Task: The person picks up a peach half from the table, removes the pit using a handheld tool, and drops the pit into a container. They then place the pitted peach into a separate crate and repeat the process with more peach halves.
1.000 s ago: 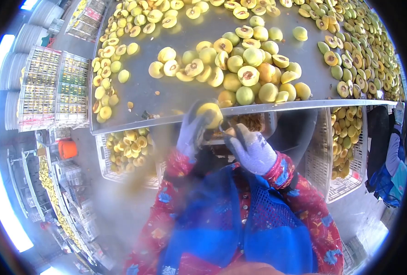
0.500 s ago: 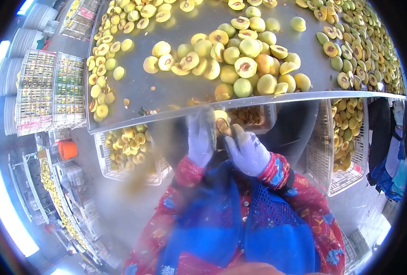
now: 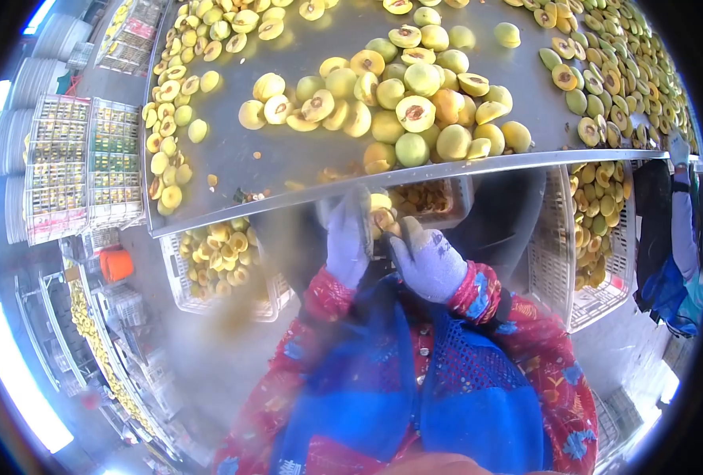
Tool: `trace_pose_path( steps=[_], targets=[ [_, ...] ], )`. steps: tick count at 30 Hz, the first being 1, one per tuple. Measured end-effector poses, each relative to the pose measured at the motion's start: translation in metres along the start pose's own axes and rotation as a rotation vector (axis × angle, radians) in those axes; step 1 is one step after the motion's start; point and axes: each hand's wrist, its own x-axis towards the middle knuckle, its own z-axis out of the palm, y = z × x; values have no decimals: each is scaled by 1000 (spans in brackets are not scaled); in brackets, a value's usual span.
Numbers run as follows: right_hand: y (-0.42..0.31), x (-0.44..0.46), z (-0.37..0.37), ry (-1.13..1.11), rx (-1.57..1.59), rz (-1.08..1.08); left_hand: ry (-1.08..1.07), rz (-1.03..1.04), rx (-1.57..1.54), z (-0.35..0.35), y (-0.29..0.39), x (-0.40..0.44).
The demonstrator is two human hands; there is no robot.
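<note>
My left hand (image 3: 347, 244), in a pale purple glove, is closed around a yellow peach half (image 3: 381, 212) just below the table's front edge. The cut side, with a brown middle, faces my right hand (image 3: 429, 257). That hand, gloved the same way, has its fingers curled against the lower side of the fruit. Whatever sits inside its grip is hidden. Behind the hands, a bin (image 3: 446, 210) holds brownish scraps. A heap of whole and halved peaches (image 3: 416, 113) lies on the metal table (image 3: 288, 162) in front of me.
White crates of peach halves stand below the table, at left (image 3: 179, 289) and right (image 3: 553, 253). More halves cover the table's left and right sides. Stacked crates (image 3: 55, 166) and an orange bucket (image 3: 116, 264) are at far left. A co-worker's gloved hand (image 3: 678, 148) is at the right edge.
The view has shifted slightly. My hands stay together on the peach half, with little change. The co-worker's hand at the right has risen to the table edge.
</note>
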Motion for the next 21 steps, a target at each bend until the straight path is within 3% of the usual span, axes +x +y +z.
trace_pose_path(
  steps=[2,4,6,7,9,13,16,17,20,21],
  targets=[
    [-5,0,0,-1,40,65,-26,220,299,-7,-6,1],
    [-6,2,0,-42,56,126,-43,244,316,-9,-10,0],
    [11,-1,11,12,-33,-79,-51,68,47,-8,-12,0],
    [13,0,12,38,-79,-181,-31,110,125,-10,-18,1],
    [10,-2,7,-186,317,112,10,189,280,-16,-33,2],
    [-12,12,-22,-478,1131,844,-41,196,232,-3,-19,-4],
    [17,5,-6,-901,2228,694,-47,368,304,-6,-30,2],
    [18,4,-4,-930,2305,696,-64,449,378,-9,-33,2],
    [22,5,1,-913,2327,668,-62,243,-117,-21,-59,12],
    [14,4,-6,-783,2306,695,20,144,-264,-32,-76,23]
  ],
)
